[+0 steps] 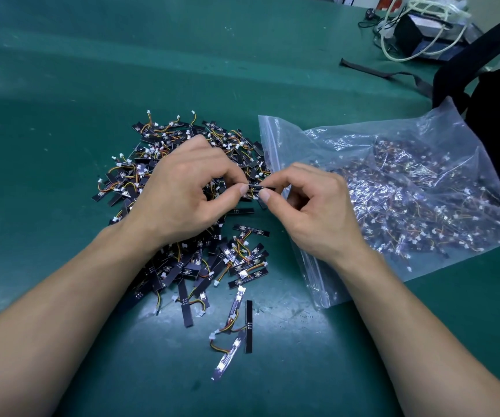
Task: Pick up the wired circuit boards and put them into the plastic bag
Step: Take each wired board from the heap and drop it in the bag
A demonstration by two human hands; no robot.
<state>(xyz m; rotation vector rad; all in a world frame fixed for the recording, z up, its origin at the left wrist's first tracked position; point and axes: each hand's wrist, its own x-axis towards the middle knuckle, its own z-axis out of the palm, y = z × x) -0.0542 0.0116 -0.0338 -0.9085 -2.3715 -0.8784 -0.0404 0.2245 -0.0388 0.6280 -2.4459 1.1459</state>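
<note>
A heap of small black circuit boards (pixel 182 266) with orange and yellow wires and white plugs lies on the green table mat (pixel 62 115). Above the heap, my left hand (pixel 182 194) and my right hand (pixel 306 206) pinch the two ends of one black wired circuit board (pixel 256 187) between thumb and fingers. Just to the right lies a clear zip plastic bag (pixel 393 191), its mouth toward the heap, holding many boards. My right wrist rests over the bag's mouth edge.
A few loose boards (pixel 236 332) lie nearer to me than the heap. A black bag with a strap (pixel 489 94) sits at the right edge behind the plastic bag. A black box with white cables (pixel 423 31) stands at the far right.
</note>
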